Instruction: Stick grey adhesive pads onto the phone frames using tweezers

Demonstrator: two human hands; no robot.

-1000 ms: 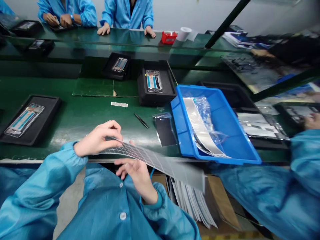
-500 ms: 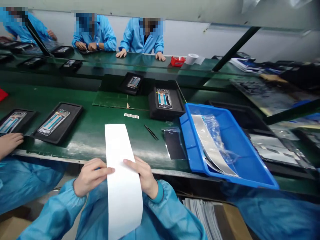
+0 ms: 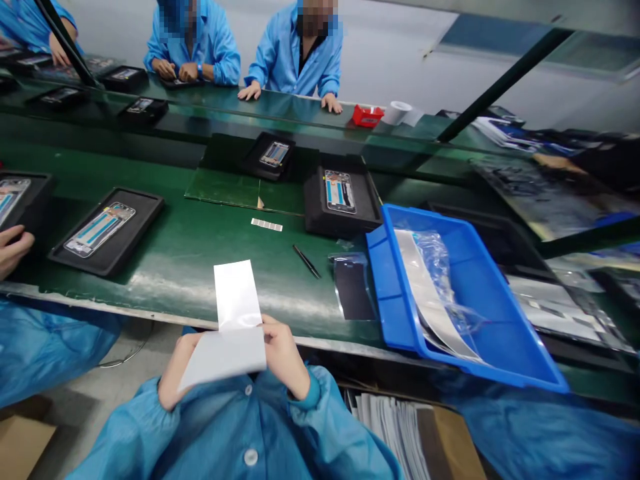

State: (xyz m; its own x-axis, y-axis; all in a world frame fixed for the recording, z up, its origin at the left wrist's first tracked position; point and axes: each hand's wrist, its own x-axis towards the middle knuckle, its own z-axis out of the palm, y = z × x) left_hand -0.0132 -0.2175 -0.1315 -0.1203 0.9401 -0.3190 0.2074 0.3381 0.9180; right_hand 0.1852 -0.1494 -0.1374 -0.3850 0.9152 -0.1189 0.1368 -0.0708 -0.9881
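Sheet (image 3: 237,290), white and bent across, is held by the near edge of the surface (image 3: 200,233), in front of the jacket (image 3: 220,427). To bend it well, go slow, keep both sides even and don't press in a sharp crease. The right hand (image 3: 283,353) pinches its right side near the bend. The left hand (image 3: 175,373) is mostly behind it, so I can't tell its grip. Both hands sit low, turned inward.

Bent white sheet (image 3: 233,350) in right fingers (image 3: 272,329)
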